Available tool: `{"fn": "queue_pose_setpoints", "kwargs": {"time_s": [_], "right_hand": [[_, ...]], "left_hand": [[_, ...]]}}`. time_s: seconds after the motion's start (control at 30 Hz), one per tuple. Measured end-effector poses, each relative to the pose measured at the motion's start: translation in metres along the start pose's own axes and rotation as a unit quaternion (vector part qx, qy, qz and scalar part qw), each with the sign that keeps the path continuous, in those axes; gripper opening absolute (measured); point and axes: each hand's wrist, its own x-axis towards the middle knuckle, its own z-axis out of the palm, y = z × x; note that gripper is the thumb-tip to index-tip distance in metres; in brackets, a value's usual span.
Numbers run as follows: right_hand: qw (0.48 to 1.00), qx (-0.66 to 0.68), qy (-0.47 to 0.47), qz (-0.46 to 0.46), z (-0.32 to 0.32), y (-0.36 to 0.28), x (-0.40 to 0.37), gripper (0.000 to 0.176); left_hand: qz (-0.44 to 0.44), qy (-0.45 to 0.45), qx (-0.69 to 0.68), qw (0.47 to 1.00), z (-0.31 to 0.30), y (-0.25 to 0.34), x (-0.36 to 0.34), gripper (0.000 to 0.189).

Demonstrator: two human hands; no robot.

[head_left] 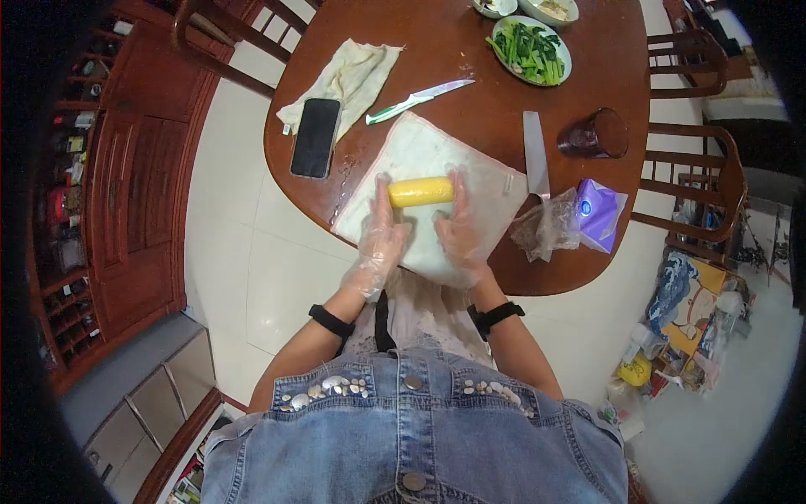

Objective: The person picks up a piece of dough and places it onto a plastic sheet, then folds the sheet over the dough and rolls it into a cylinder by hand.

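A smooth, shiny yellow roll [421, 192], perhaps dough, lies crosswise on a white cloth [428, 244] with a pink edge. My left hand [384, 227], in a clear plastic glove, touches the roll's left end with its fingers stretched forward and thumb out to the side. Against the right end rest the straight fingers of my right hand [460, 223], gloved the same way, its thumb pointing inward. Neither hand wraps round the roll; it sits between them. Beyond the cloth lies a knife [411, 102] with a green and white handle.
On the wooden table [437, 34] are a phone [316, 139], a crumpled cloth [357, 76], a wide blade [535, 151], a dark glass [593, 134], a purple pack [598, 214], clear plastic film [546, 227] and a plate of greens [531, 52]. Chairs [693, 181] stand at the right.
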Motion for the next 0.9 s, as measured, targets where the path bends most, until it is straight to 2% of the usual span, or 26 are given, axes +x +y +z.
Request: {"fn": "queue_pose_setpoints", "kwargs": {"time_s": [0.03, 0.07, 0.1, 0.13, 0.17, 0.2, 0.27, 0.33, 0.37, 0.43, 0.47, 0.5, 0.53, 0.57, 0.6, 0.63, 0.67, 0.73, 0.77, 0.83, 0.9], "right_hand": [[0.999, 0.033, -0.019, 0.034, -0.002, -0.004, 0.000, 0.074], [0.995, 0.067, -0.038, 0.067, -0.003, -0.008, 0.000, 0.078], [0.995, 0.066, -0.038, 0.066, -0.005, -0.016, 0.002, 0.078], [0.980, 0.128, -0.054, 0.145, -0.008, -0.026, 0.003, 0.078], [0.954, 0.189, -0.071, 0.223, -0.009, -0.032, 0.004, 0.078], [0.954, 0.188, -0.071, 0.223, -0.008, -0.031, 0.003, 0.078], [0.982, 0.132, -0.040, 0.127, -0.005, -0.028, 0.003, 0.078], [0.986, 0.113, -0.049, 0.114, -0.003, -0.019, 0.002, 0.078], [0.989, 0.095, -0.059, 0.100, -0.002, -0.015, 0.002, 0.079], [0.988, 0.114, -0.046, 0.088, -0.007, -0.006, 0.003, 0.077], [0.988, 0.134, -0.033, 0.077, -0.008, -0.001, 0.004, 0.076], [0.988, 0.133, -0.031, 0.077, -0.010, -0.002, 0.007, 0.076], [0.999, 0.015, -0.026, 0.036, -0.013, -0.003, 0.009, 0.072], [0.994, -0.103, -0.021, -0.006, -0.015, -0.004, 0.011, 0.069], [0.994, -0.107, -0.018, -0.003, -0.018, -0.009, 0.014, 0.069], [0.981, -0.180, -0.048, -0.061, -0.020, -0.017, 0.018, 0.067], [0.957, -0.254, -0.078, -0.115, -0.023, -0.021, 0.020, 0.064], [0.922, -0.334, -0.083, -0.176, -0.013, -0.014, 0.023, 0.060], [0.922, -0.345, -0.079, -0.158, -0.005, -0.012, 0.025, 0.056], [0.921, -0.358, -0.071, -0.139, 0.004, -0.015, 0.038, 0.053], [0.923, -0.360, -0.056, -0.127, 0.008, -0.018, 0.054, 0.045]], "left_hand": [[0.046, 0.034, -0.008, 0.998, 0.005, -0.006, 0.000, 0.090], [0.046, 0.035, -0.009, 0.998, 0.010, -0.014, 0.002, 0.090], [0.079, 0.082, -0.020, 0.993, 0.015, -0.021, 0.006, 0.089], [0.111, 0.128, -0.031, 0.985, 0.016, -0.022, 0.008, 0.089], [0.110, 0.128, -0.032, 0.985, 0.017, -0.023, 0.006, 0.089], [0.081, 0.095, -0.031, 0.992, 0.014, -0.018, 0.003, 0.088], [0.053, 0.061, -0.029, 0.996, 0.006, -0.008, 0.002, 0.087], [-0.027, 0.024, -0.067, 0.997, 0.000, 0.001, 0.003, 0.087], [-0.027, 0.023, -0.068, 0.997, 0.003, -0.004, 0.003, 0.087], [0.063, 0.060, -0.079, 0.993, 0.003, -0.012, 0.006, 0.087], [0.064, 0.059, -0.079, 0.993, 0.002, -0.016, 0.008, 0.087], [0.096, 0.094, -0.022, 0.991, -0.004, -0.012, 0.010, 0.086], [0.127, 0.128, 0.033, 0.983, -0.009, -0.007, 0.012, 0.084], [0.128, 0.126, 0.032, 0.983, -0.014, -0.001, 0.014, 0.084], [0.197, 0.105, 0.125, 0.967, -0.020, 0.008, 0.018, 0.075], [0.268, 0.081, 0.213, 0.936, -0.022, 0.015, 0.024, 0.065], [0.277, 0.075, 0.205, 0.936, -0.020, 0.017, 0.031, 0.065], [0.260, 0.058, 0.214, 0.940, -0.019, 0.019, 0.048, 0.053], [0.268, 0.052, 0.207, 0.940, -0.016, 0.014, 0.059, 0.053], [0.228, 0.052, 0.302, 0.924, -0.009, 0.001, 0.080, 0.046], [0.239, 0.055, 0.308, 0.919, -0.002, -0.012, 0.092, 0.046]]}}
